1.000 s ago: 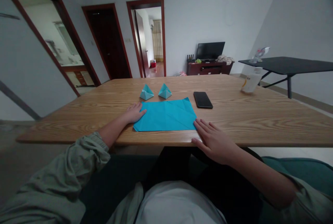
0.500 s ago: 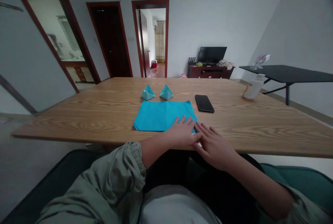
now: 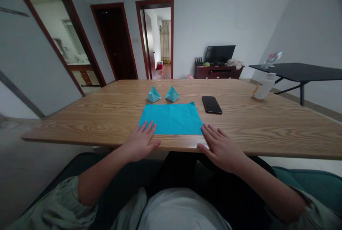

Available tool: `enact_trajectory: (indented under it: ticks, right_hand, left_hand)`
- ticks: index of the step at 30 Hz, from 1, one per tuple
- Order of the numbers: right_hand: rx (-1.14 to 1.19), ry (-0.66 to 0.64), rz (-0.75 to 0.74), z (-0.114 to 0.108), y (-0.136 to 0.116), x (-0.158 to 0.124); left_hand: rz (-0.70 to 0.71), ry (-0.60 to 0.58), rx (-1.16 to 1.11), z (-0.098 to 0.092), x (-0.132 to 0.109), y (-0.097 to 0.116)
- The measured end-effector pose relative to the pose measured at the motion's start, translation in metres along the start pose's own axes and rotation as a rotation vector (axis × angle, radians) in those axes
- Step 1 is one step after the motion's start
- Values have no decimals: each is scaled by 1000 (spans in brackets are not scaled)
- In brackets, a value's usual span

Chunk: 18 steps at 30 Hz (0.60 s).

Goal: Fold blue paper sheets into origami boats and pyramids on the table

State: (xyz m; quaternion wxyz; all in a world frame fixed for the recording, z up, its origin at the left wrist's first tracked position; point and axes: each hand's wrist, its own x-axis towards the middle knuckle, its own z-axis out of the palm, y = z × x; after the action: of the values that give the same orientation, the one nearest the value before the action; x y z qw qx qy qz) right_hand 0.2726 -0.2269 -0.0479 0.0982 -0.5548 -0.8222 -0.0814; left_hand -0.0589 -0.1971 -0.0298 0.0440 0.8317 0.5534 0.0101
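A blue sheet of paper lies on the wooden table close to its front edge, with faint creases. My left hand lies flat with its fingertips over the sheet's near left corner, fingers stretched out. At the near right corner, my right hand rests open, its fingertips at the paper's edge and its thumb by the table edge. Just beyond the sheet stand two folded blue paper shapes, a left one and a right one, each with a raised point.
Right of the sheet lies a black phone. A translucent white bottle stands farther right on the table. Behind it is a black folding table. A television stands on a dark cabinet by the far wall.
My left hand has moved from beside my right hand to the sheet's near left corner. My right hand has stayed at the near right corner.
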Motion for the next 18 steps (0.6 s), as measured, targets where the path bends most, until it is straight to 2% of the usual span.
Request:
enact_trajectory:
  ticks: [5, 10, 12, 15, 16, 18]
  right_hand:
    - [-13, -15, -11, -2, 0, 0]
    - [-33, -25, -5, -6, -3, 0]
    - [-36, -18, -6, -5, -3, -1]
    - [-32, 4, -6, -2, -2, -1]
    - [-31, 12, -4, -1, -2, -1]
    - [-32, 20, -2, 0, -1, -1]
  left_hand:
    - [-6, 73, 43, 3, -17, -9]
    - [-8, 28, 26, -4, -22, -21]
    - [-18, -35, -10, -14, -18, -30]
    - [-56, -140, -28, -40, -4, -34]
    - [-71, -117, 7, -50, 2, -30]
    - [-69, 31, 110, -68, 15, -12]
